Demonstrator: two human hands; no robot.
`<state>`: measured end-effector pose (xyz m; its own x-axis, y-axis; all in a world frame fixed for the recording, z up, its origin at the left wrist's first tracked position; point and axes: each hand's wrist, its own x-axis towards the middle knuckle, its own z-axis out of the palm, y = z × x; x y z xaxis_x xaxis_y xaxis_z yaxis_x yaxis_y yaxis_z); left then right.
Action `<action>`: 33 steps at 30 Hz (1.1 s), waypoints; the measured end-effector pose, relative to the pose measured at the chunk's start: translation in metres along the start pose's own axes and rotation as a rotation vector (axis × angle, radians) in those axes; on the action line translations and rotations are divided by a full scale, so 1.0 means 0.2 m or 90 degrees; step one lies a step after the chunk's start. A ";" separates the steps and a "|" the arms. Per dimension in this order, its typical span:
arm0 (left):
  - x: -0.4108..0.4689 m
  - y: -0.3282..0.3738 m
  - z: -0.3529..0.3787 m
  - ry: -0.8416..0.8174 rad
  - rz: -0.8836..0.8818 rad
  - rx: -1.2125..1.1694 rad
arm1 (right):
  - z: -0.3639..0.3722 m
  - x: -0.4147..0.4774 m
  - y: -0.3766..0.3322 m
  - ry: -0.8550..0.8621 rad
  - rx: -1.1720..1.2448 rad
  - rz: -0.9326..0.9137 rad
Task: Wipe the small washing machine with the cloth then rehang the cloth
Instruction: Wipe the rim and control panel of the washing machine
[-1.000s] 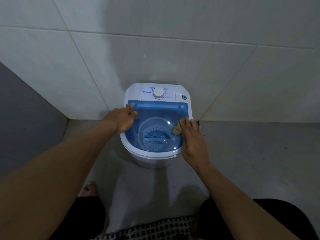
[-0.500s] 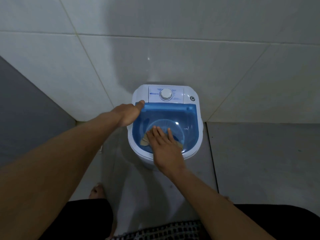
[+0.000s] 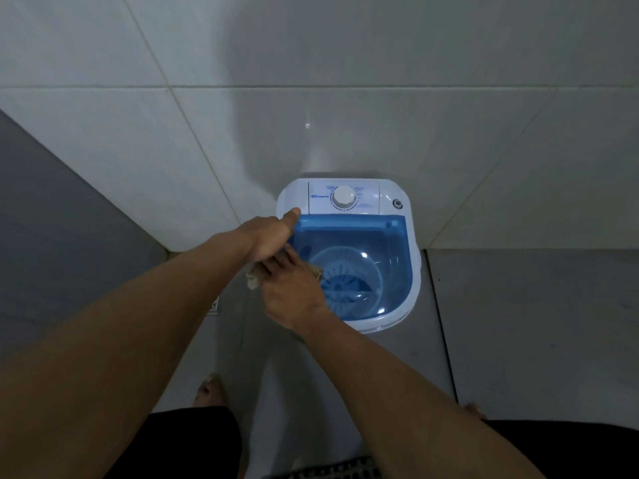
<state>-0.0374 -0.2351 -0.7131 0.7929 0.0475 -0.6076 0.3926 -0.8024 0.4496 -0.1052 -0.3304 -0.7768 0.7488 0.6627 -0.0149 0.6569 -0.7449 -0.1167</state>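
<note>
The left hand (image 3: pixel 268 236) grips the washing machine (image 3: pixel 413 278) by its left rim, thumb on top. The cloth (image 3: pixel 251 282) lies at that edge under the flat-fingered right hand (image 3: pixel 294 288) (pressing, not clutching). Wiping looks midway; rehanging is not yet done.

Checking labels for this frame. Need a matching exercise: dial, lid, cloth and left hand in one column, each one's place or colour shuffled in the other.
Column one:
1. dial
2. lid
3. cloth
4. left hand

Column two:
A. pressed under the right hand
B. see-through blue
C. holding the washing machine at its far left corner
D. white, on the control panel

Pairs: 1-D, 2-B, 3-A, 4-C
</note>
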 end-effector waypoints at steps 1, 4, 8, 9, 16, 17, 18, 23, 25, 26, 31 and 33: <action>-0.01 0.00 0.00 0.001 -0.002 -0.001 | 0.00 -0.02 0.00 0.010 0.003 -0.016; 0.00 -0.01 0.00 0.017 0.004 0.001 | 0.00 -0.10 0.00 0.031 0.023 -0.070; -0.01 -0.01 0.01 0.021 0.015 0.025 | 0.06 -0.26 0.01 0.033 0.026 -0.137; -0.02 0.00 0.01 0.017 0.013 0.023 | 0.07 -0.29 0.03 0.030 0.025 -0.147; -0.01 0.00 0.00 0.013 0.001 0.004 | 0.00 -0.16 0.07 0.027 0.097 -0.092; -0.01 0.01 0.00 0.011 -0.002 -0.004 | -0.02 -0.11 0.07 0.030 0.105 -0.056; -0.01 0.01 0.00 0.009 -0.004 -0.011 | -0.03 -0.07 0.06 0.028 0.107 -0.020; -0.04 0.01 0.01 0.019 -0.006 -0.014 | -0.02 -0.06 -0.01 0.013 0.073 0.033; -0.04 0.00 0.02 0.029 0.000 -0.003 | 0.00 -0.13 -0.01 0.021 0.069 0.006; -0.05 0.00 0.03 0.039 0.003 0.002 | 0.01 -0.17 -0.01 0.025 0.067 -0.002; -0.09 0.01 0.07 0.052 0.007 0.023 | 0.03 -0.35 0.01 0.043 0.082 0.012; -0.09 0.01 0.07 0.042 0.006 0.018 | 0.05 -0.44 0.04 0.031 0.069 0.003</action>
<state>-0.0571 -0.2463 -0.7098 0.8259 0.0787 -0.5583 0.3727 -0.8192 0.4359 -0.1680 -0.3939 -0.7864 0.7566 0.6531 0.0320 0.6423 -0.7332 -0.2235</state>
